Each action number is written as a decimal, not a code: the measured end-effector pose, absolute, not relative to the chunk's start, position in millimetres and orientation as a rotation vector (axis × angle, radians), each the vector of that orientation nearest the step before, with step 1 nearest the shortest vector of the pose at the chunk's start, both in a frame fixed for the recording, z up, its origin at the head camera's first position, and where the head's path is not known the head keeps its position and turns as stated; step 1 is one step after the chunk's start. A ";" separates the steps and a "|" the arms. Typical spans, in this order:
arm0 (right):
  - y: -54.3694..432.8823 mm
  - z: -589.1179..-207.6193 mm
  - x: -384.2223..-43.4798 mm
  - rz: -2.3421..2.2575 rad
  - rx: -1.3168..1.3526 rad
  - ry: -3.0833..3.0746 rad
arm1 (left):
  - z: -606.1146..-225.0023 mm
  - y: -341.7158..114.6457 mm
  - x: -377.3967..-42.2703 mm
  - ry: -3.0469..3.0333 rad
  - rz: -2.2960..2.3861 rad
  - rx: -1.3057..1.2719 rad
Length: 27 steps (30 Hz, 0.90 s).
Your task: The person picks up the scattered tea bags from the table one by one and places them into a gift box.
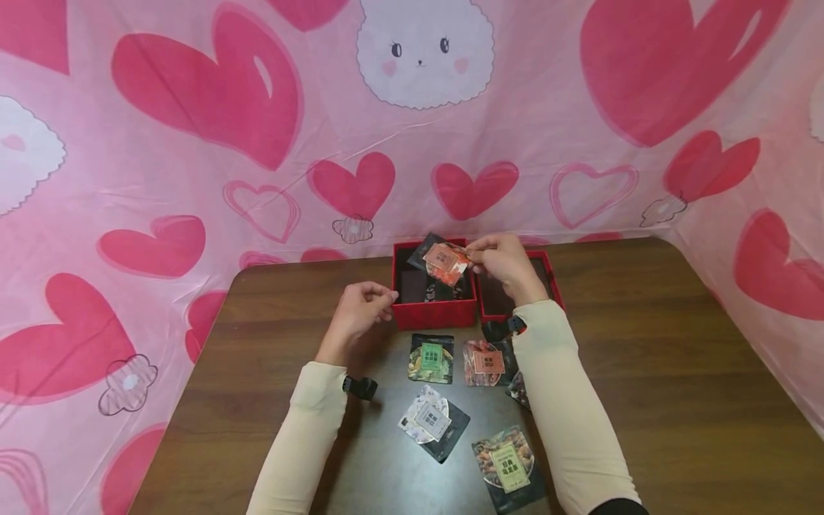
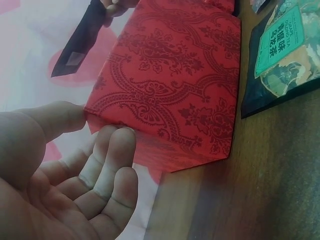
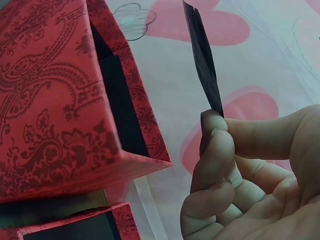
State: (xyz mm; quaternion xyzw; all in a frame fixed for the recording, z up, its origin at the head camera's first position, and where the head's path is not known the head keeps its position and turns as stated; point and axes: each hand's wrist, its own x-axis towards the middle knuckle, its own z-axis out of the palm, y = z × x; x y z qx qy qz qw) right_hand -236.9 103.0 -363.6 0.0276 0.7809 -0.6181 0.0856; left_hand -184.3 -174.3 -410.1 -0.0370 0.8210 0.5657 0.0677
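Observation:
My right hand (image 1: pixel 505 265) pinches a tea sachet (image 1: pixel 445 263) with an orange-red label by one edge, between thumb and fingers. The sachet is tilted above a red patterned box (image 1: pixel 434 315), which stands open with dark contents partly showing inside. In the right wrist view the same sachet (image 3: pixel 205 60) appears nearly edge-on, raised beside the box wall. My left hand (image 1: pixel 360 315) holds the box at its near left corner. The left wrist view shows the thumb at the rim and curled fingers (image 2: pixel 122 145) against the side wall.
The red lid-like tray (image 1: pixel 494 315) lies right of the box, partly behind my right hand. Nearer on the wooden table (image 1: pixel 257 343) lie a green-label sachet (image 1: pixel 430 357), a red-label sachet (image 1: pixel 484 363), a white-grey sachet (image 1: pixel 433 423) and a yellow-green-label sachet (image 1: pixel 508 468). A heart-print cloth hangs behind.

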 end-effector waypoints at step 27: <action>123.0 -364.2 -222.2 -1.742 -0.016 2.468 | -411.3 -174.0 -184.0 2.453 1.723 -0.108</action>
